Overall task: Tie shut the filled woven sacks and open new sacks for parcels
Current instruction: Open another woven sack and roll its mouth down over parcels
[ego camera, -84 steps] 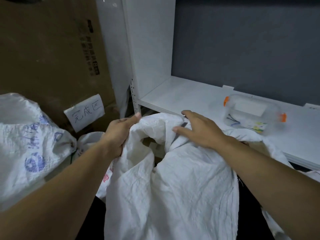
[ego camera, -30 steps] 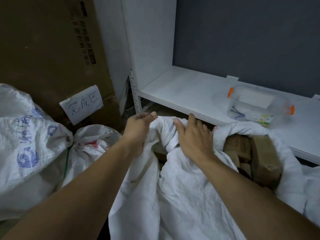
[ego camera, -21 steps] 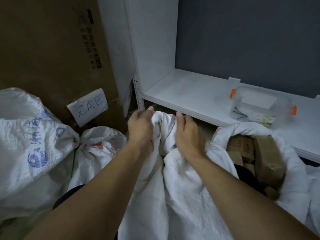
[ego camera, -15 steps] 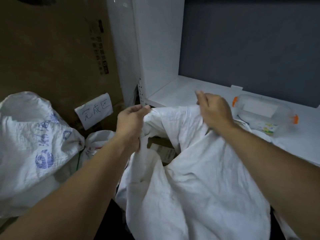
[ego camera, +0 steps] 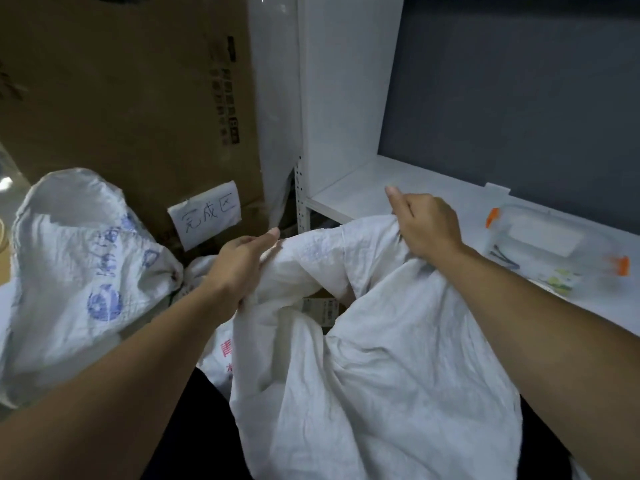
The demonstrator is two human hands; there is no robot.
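A white woven sack (ego camera: pixel 381 386) stands in front of me with its mouth pulled up and spread. My left hand (ego camera: pixel 239 268) grips the left part of the sack's rim. My right hand (ego camera: pixel 426 223) grips the right part of the rim, raised above the shelf edge. Through the gap in the mouth a cardboard parcel (ego camera: pixel 322 306) with a label shows inside. Left of it lies a smaller tied white sack with red print (ego camera: pixel 221 348), and a large filled sack with blue print (ego camera: pixel 76 278).
A white shelf (ego camera: pixel 367 192) runs behind the sack, carrying a clear plastic box with orange clips (ego camera: pixel 550 247). A big brown carton (ego camera: pixel 121 98) with a handwritten paper label (ego camera: pixel 206 214) stands at the back left.
Both hands were bunched close together on the sack's rim, then moved apart and lifted, so the mouth is stretched wide and raised. The open sack of boxes at the right is hidden now.
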